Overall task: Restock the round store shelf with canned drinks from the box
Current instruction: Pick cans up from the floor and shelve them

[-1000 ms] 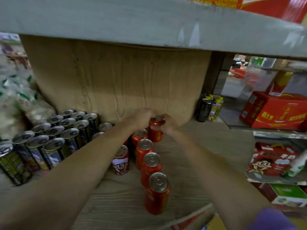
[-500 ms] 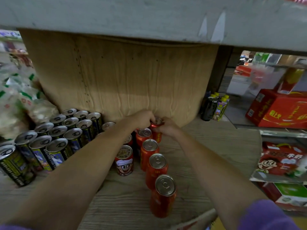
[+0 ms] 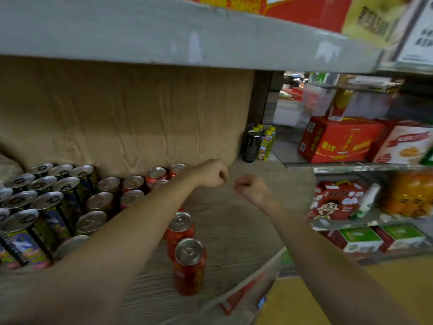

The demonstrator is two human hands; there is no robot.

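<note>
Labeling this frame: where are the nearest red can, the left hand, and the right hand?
nearest red can [image 3: 189, 268]: head view, red side wall.
left hand [image 3: 212, 173]: head view, back of fist.
right hand [image 3: 250, 186]: head view, back of fist.

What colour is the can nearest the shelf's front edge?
Red, with a silver top; the can shows best in the head view.

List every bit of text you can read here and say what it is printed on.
None can be quoted as it reads.
Red carton: yellow characters, blurred.
Red cartoon-face pack: print too blurred.
Red cans: yellow marks, unreadable.
White sign at top right: dark lines, too small.
Top-shelf box: yellow print, blurred.
</note>
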